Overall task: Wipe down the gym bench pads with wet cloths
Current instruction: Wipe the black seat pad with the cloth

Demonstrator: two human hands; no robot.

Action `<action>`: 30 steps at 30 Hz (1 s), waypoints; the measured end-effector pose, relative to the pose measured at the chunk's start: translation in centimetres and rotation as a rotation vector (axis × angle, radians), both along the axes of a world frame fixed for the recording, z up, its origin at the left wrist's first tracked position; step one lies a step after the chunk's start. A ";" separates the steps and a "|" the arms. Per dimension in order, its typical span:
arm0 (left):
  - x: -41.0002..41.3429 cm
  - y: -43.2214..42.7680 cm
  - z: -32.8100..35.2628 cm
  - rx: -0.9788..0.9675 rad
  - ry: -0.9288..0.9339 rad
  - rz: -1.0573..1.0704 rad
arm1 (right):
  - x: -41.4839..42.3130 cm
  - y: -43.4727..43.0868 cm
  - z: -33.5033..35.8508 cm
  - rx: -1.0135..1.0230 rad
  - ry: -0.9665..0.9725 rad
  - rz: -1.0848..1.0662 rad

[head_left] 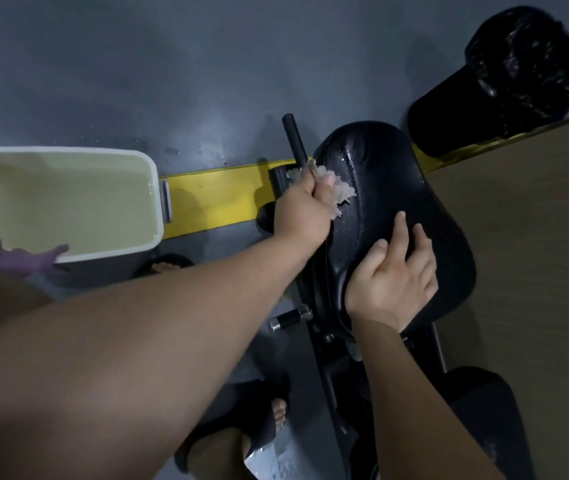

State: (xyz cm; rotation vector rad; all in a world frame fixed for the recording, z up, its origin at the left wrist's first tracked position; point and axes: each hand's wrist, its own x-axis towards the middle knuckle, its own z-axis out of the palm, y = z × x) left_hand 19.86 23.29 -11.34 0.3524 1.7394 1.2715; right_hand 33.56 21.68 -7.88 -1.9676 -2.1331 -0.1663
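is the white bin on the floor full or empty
Full: the white rectangular plastic bin holds pale yellowish water nearly to its rim.

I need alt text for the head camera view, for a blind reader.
The left hand presses a bunched white cloth on a wet black bench pad, while the right hand rests on it. A white tub of yellowish water stands at left.

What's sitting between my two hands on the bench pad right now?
Nothing. In the head view, only a bare, wet stretch of the pad separates the left hand, gripping the white cloth, from the right hand resting flat on it.
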 end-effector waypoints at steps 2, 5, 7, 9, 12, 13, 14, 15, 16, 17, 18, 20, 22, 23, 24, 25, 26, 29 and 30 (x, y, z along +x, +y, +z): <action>0.7 -1.1 0.1 0.052 0.002 -0.011 | 0.2 0.0 -0.2 -0.001 -0.009 -0.009; 3.1 -4.1 1.1 0.042 0.014 -0.007 | 0.1 -0.1 0.0 -0.005 -0.012 -0.014; 2.9 -3.1 0.9 0.039 0.010 0.017 | 0.0 0.0 0.0 -0.004 -0.014 -0.021; 0.8 0.0 0.7 0.081 -0.045 0.056 | 0.0 -0.1 0.0 0.003 -0.019 -0.019; -2.8 3.7 1.2 0.191 -0.103 0.025 | 0.0 -0.1 -0.1 0.008 -0.027 -0.016; -3.0 3.8 1.3 0.193 -0.062 -0.009 | 0.0 0.0 -0.1 0.009 -0.025 -0.016; -2.6 3.2 1.5 0.188 -0.001 -0.028 | 0.0 0.0 -0.2 0.011 -0.023 -0.017; -2.0 2.3 1.5 0.185 0.056 -0.030 | 0.0 0.0 -0.2 0.012 -0.023 -0.019; -1.1 1.2 1.7 0.185 0.098 -0.019 | 0.0 -0.1 -0.1 0.016 -0.024 -0.018; -0.3 0.4 1.5 0.180 0.108 0.001 | 0.0 -0.1 -0.1 0.021 -0.025 -0.014; 0.2 0.0 1.3 0.169 0.115 0.006 | -0.1 0.0 -0.1 0.023 -0.024 -0.011; -0.4 0.8 1.2 0.107 0.164 -0.009 | -0.1 0.0 -0.3 0.027 -0.024 -0.014; -2.0 3.2 1.2 0.095 0.160 -0.050 | 0.0 0.1 -0.3 0.032 -0.023 -0.019; -3.0 4.7 1.1 0.113 0.159 -0.087 | 0.0 0.1 -0.3 0.030 -0.022 -0.017; -4.2 6.0 1.2 0.129 0.159 -0.144 | 0.0 0.1 -0.3 0.025 -0.022 -0.016; -5.2 7.2 1.1 0.139 0.154 -0.206 | 0.0 0.1 -0.3 0.021 -0.023 -0.015; -5.8 8.0 1.2 0.140 0.163 -0.269 | 0.0 0.1 -0.3 0.022 -0.026 -0.015; -5.9 8.3 1.3 0.130 0.286 -0.388 | 0.0 0.1 -0.1 0.014 -0.025 -0.024; -5.7 8.0 1.4 0.132 0.320 -0.396 | -0.1 0.1 0.0 0.003 -0.022 -0.029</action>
